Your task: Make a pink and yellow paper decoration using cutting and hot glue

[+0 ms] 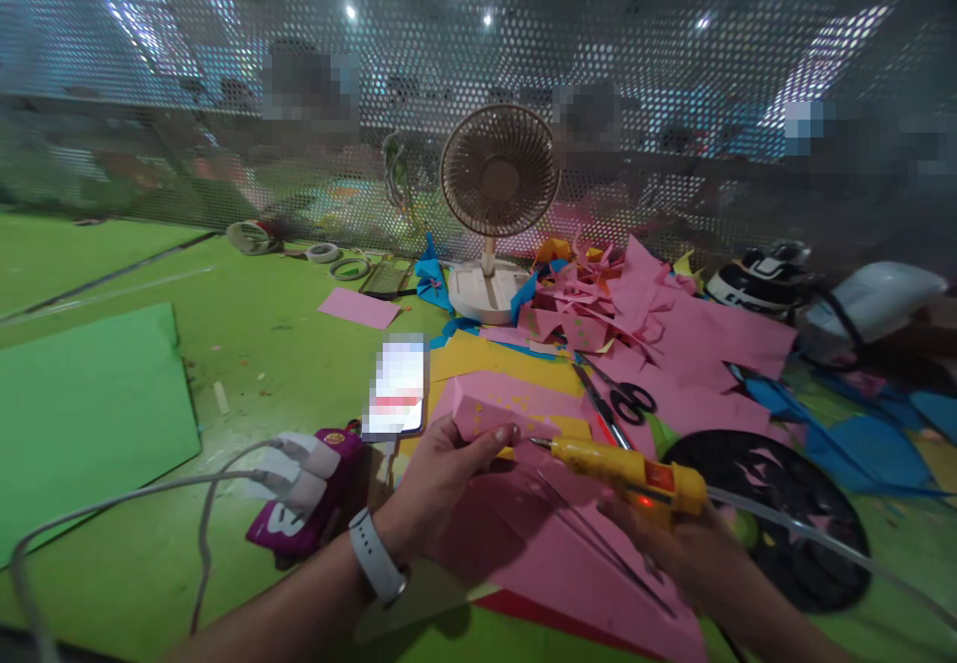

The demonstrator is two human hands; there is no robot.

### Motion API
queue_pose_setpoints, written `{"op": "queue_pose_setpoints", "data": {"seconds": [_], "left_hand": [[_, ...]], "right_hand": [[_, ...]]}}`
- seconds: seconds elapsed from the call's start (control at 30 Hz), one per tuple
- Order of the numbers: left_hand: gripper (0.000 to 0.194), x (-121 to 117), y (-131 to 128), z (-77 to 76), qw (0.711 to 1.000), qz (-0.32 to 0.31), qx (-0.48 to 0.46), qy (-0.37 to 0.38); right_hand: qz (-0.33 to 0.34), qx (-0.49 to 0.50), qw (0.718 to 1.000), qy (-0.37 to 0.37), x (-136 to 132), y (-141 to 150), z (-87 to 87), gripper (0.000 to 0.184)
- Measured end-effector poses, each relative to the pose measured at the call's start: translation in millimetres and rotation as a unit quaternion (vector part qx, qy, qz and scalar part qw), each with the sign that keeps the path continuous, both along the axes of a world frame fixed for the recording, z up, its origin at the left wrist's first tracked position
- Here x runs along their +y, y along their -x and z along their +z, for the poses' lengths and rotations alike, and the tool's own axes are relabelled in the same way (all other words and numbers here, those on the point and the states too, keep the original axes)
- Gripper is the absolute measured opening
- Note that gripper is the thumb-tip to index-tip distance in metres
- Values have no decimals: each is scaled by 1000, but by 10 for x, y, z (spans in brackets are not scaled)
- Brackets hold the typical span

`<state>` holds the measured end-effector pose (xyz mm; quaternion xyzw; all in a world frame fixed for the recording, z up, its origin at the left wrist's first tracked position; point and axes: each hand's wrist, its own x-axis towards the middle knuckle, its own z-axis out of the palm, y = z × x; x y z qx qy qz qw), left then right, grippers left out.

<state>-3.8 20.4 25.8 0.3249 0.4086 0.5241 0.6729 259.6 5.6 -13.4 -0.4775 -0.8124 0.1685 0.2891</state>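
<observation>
My left hand [441, 474], with a white watch band at the wrist, pinches a folded piece of pink paper [485, 406] between thumb and fingers. My right hand [658, 533] grips a yellow hot glue gun [613, 466] with a small orange light glowing on its side. From its back runs a clear glue stick [793, 521]. The gun's metal tip points left, close to my left thumb and the paper's lower edge; I cannot tell whether it touches. Under both hands lie pink paper sheets [515, 543] and a long thin metal tool [598, 541].
A phone [400, 384] lies left of the paper, near a purple power block [299, 513] with plugged cables. Scissors [632, 404] and a cutter [605, 414] lie behind the gun. A small fan [499, 179] stands at the back beside pink scraps [598, 294]. A black round tray [844, 543] is at right.
</observation>
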Motion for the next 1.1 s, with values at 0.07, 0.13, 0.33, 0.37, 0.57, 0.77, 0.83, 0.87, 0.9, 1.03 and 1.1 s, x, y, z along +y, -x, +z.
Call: {"op": "queue_pose_setpoints", "data": {"seconds": [0.07,0.13,0.33,0.37,0.57,0.77,0.83,0.87,0.9,1.03,1.1], "left_hand": [[15,0,1,-1,1000,0,-1,-2],[15,2,1,3,1000,0,-1,-1],[15,0,-1,19,1000,-3,-3,-2],[15,-1,-1,20,1000,-2,-3,-2],[15,0,-7,17,1000,2,-2,2],[16,3,-3,7,1000,3,-4,-3],[16,5,-1,-2,1000,1,-1,-4],[16,5,-1,-7,1000,1,-1,-3],[16,6,-1,-11,1000,1,-2,-2],[16,3,-3,-15,1000,6,0,-1],[17,2,-3,-12,1000,4,2,0]], "right_hand": [[-2,-14,1000,-5,-11,-2,-7,34],[6,-23,1000,-10,-6,-21,-13,37],[70,-82,993,-43,36,-58,-5,50],[66,-83,993,-58,30,-45,0,50],[51,-105,988,-102,-32,36,33,47],[82,-131,982,-106,43,-85,5,42],[105,-127,982,-97,72,-101,-10,41],[115,-118,982,-88,81,-95,-15,41],[120,-105,984,-77,87,-81,-18,40],[97,-62,992,-55,89,-6,5,37],[101,-55,992,-45,93,7,34,36]]}}
